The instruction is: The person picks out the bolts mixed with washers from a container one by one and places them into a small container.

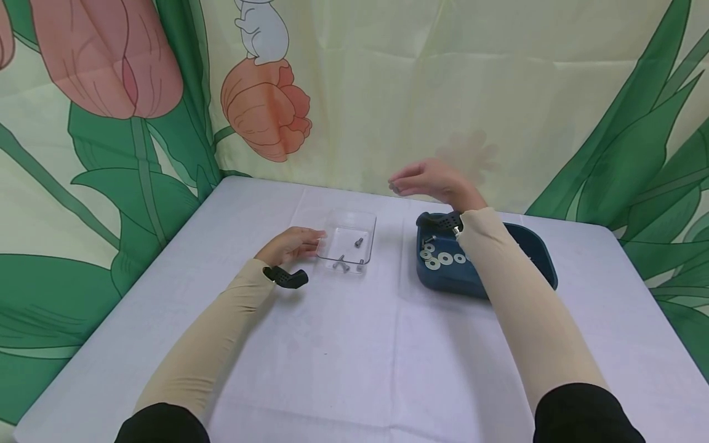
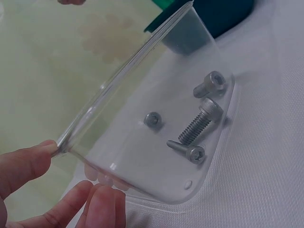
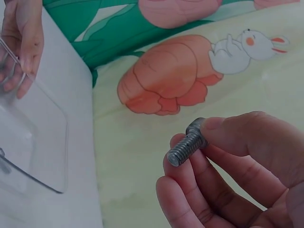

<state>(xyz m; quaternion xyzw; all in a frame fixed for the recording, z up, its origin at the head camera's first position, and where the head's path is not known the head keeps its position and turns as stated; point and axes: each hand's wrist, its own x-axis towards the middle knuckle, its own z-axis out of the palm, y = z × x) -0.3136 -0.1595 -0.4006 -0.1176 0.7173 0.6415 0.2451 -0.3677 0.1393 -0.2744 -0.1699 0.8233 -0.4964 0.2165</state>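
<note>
My left hand (image 1: pixel 292 245) grips the left side of a clear plastic box (image 2: pixel 128 161), thumb at the rim and fingers against the wall. The box is tilted, and several hex-socket bolts (image 2: pixel 195 127) lie inside, mostly towards its near, lower side. Up in the air beyond the blue tray (image 1: pixel 448 285), my right hand (image 1: pixel 429 180) pinches one bolt (image 3: pixel 186 148) between thumb and fingers. Its threaded shank points out past the fingertips. The right forearm crosses over the tray and hides part of it.
Inside the tray, white washers (image 1: pixel 445 258) and a bolt (image 1: pixel 429 239) lie at the left end. A white cloth (image 1: pixel 332 363) covers the table. Behind the far edge hangs a printed curtain (image 1: pixel 382 104) with flowers and a rabbit.
</note>
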